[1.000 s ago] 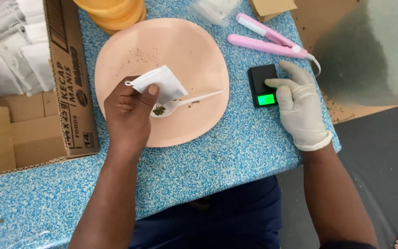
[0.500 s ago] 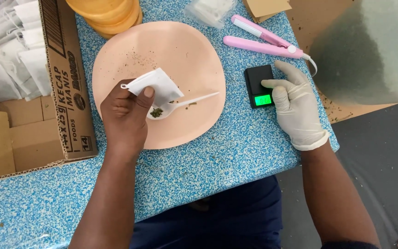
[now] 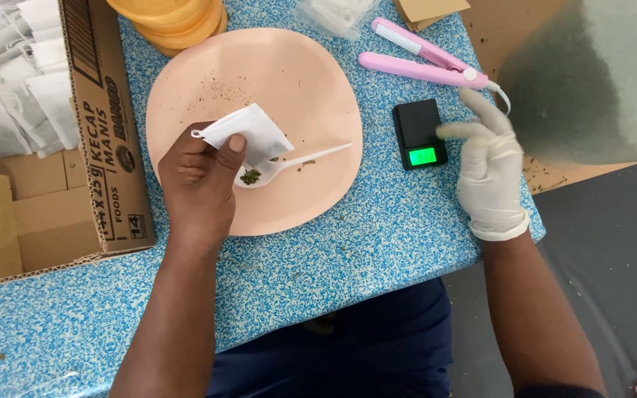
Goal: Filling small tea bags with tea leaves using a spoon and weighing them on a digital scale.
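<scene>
My left hand (image 3: 200, 184): bare, held over the near-left part of the plate, thumb and fingers pinching a small white paper sachet (image 3: 248, 134) by its lower edge. The sachet stands tilted above the plate, one corner pointing left.

My right hand (image 3: 488, 166): in a white glove, fingers loosely spread and holding nothing, hovering just right of the pocket scale, forefinger pointing toward it; whether it touches the scale I cannot tell.

Pocket scale (image 3: 419, 134): small, black, rectangular, with a lit green display at its near end. It lies on the desk between the plate and my gloved hand.

Plate (image 3: 311, 81): round, peach-coloured, on the desk in front of me, dusted with fine dark crumbs.

Spoon (image 3: 296, 161): white plastic, lying on the plate with its handle pointing right; its bowl, just under my left thumb, carries a pinch of dried green herb.

Desk (image 3: 348, 250): surface speckled blue and white.

Sealer (image 3: 425, 60): pink, two-armed clamp, lying beyond the scale.

Cardboard box (image 3: 105, 133): at the desk's left edge, with white sachets piled inside.

Orange lids (image 3: 171, 18): stacked beyond the plate.

Clear bag (image 3: 337, 13): holds white pieces, at the far edge.
</scene>
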